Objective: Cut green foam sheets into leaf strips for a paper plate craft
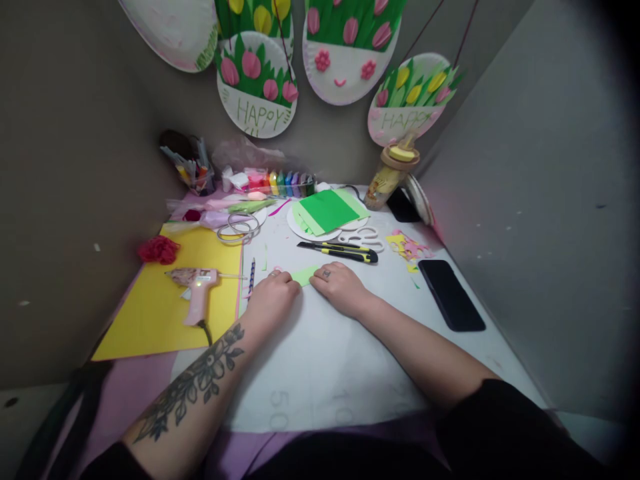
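Observation:
A small light green paper piece [305, 275] lies low over the white table covering, between my two hands. My left hand [275, 291] has its fingers closed on the paper's left end. At the right end, my right hand [339, 285] pinches it with curled fingers. Beyond them lies a black and yellow box cutter [345, 253], with white-handled scissors [365, 236] behind it. Green paper sheets [329, 211] rest on a paper plate farther back. A patterned pencil [252, 273] lies just left of my left hand.
A pink glue gun [199, 293] lies on yellow paper [145, 320] at left, its cord trailing forward. At right are a black phone [451, 295] and paper scraps [407, 247]. A lidded cup [391, 179] stands at the back. Decorated paper plates [257, 110] hang on the wall.

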Action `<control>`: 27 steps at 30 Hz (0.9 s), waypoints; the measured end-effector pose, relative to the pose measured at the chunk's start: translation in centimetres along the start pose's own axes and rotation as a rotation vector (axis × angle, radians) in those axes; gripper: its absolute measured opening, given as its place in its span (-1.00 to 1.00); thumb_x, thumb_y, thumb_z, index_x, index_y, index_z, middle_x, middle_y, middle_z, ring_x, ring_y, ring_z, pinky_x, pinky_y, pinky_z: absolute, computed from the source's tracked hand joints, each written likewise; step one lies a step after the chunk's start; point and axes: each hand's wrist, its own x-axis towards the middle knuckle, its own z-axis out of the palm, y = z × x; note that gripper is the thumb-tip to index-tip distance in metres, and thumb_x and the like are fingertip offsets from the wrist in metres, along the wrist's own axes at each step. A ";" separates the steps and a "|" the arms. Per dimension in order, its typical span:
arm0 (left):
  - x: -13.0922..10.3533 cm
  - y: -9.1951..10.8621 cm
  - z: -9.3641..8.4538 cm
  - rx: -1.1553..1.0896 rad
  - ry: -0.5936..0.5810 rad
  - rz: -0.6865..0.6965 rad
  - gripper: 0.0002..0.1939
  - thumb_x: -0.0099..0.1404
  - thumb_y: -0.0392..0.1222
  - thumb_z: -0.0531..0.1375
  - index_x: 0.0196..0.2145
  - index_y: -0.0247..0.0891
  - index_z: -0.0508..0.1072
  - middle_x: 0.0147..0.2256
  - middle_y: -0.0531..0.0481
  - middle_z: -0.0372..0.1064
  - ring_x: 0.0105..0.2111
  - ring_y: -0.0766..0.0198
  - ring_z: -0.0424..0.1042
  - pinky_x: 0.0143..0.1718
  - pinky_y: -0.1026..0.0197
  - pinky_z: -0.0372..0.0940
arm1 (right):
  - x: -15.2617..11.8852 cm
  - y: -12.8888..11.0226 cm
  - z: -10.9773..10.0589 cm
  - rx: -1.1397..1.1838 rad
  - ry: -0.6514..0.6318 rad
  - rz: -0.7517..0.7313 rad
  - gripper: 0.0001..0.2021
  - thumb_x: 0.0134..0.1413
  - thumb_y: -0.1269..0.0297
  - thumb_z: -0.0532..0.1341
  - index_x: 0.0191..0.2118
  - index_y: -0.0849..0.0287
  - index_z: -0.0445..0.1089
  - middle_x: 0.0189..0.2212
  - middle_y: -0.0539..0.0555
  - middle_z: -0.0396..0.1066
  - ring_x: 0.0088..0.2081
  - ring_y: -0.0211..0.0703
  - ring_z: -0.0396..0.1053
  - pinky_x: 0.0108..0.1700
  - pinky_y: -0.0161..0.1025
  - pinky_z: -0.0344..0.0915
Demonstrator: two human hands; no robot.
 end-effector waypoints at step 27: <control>0.7 0.2 -0.2 -0.058 0.077 -0.211 -0.68 0.33 -0.27 -0.06 -0.38 -0.29 0.48 -0.33 -0.11 0.40 -0.26 0.16 0.39 -0.24 0.18 0.22 | 0.9 -0.1 0.0 0.186 -0.025 0.360 -0.78 0.23 0.37 0.02 -0.34 0.22 0.40 -0.33 0.12 0.38 -0.21 -0.10 0.25 -0.13 -0.22 0.14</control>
